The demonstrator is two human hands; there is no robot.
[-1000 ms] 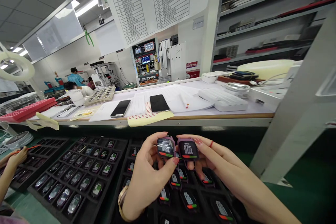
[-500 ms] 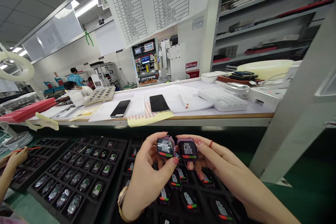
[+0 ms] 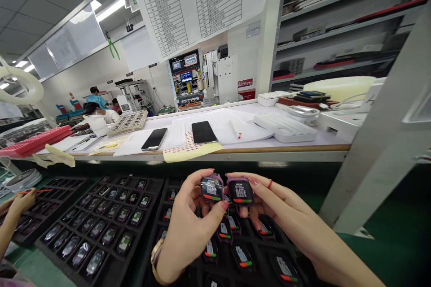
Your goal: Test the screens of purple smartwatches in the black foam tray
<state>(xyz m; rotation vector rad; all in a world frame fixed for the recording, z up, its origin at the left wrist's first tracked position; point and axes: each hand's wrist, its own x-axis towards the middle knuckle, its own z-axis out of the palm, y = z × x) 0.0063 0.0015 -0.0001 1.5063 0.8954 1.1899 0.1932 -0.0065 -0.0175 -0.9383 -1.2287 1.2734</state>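
The left hand (image 3: pixel 191 224) grips, by its edges, a rounded-square, purple-cased watch with a lit black screen (image 3: pixel 212 189); the right hand (image 3: pixel 278 199) grips a matching purple-cased watch (image 3: pixel 240 191) just beside it. Beneath both grips lies a black, compartmented tray (image 3: pixel 260 251) of similar watches (image 3: pixel 243 256).

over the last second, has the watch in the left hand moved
No, not visibly: the watch in the left hand keeps its place below the right-hand phone on the shelf.

Smartwatch screens (image 3: pixel 240 190) look glossy and glass-like, the trays (image 3: pixel 116 260) matt and foam-like; near the front edge of the counter (image 3: pixel 323 140), glossy smartphones (image 3: pixel 155 139) lie on matt paper (image 3: pixel 130 142).
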